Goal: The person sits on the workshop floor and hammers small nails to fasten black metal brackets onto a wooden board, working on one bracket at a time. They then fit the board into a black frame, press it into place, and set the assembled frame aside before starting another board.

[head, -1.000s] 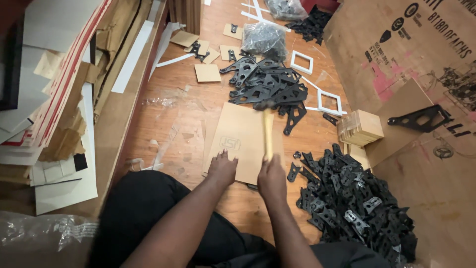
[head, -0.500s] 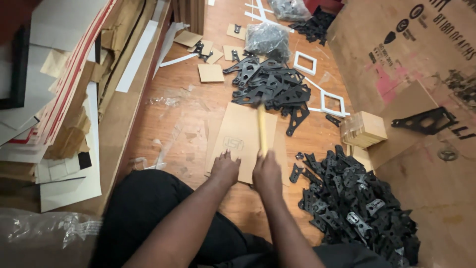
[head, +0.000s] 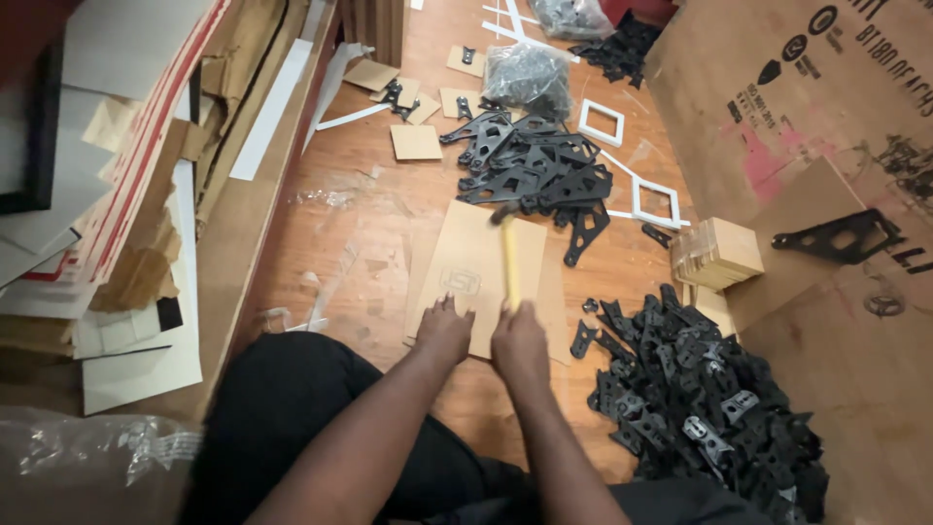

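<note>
Holding hammer point(head: 508, 255) lower than before | left hand point(head: 444, 331) on backing board point(head: 476, 272)

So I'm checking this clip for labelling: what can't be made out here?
- Hammer head: motion-blurred, head view.
- Right hand grip: fingers curl under, hidden by the hand's back.
- Mark on the board: too small to read.
- Black brackets: the pile is cut off by the bottom edge.

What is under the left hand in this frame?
The left hand presses on a tan board lying flat on the wooden floor. The right hand holds a yellow-handled hammer above it. Whatever lies beneath the fingers is covered.
</note>
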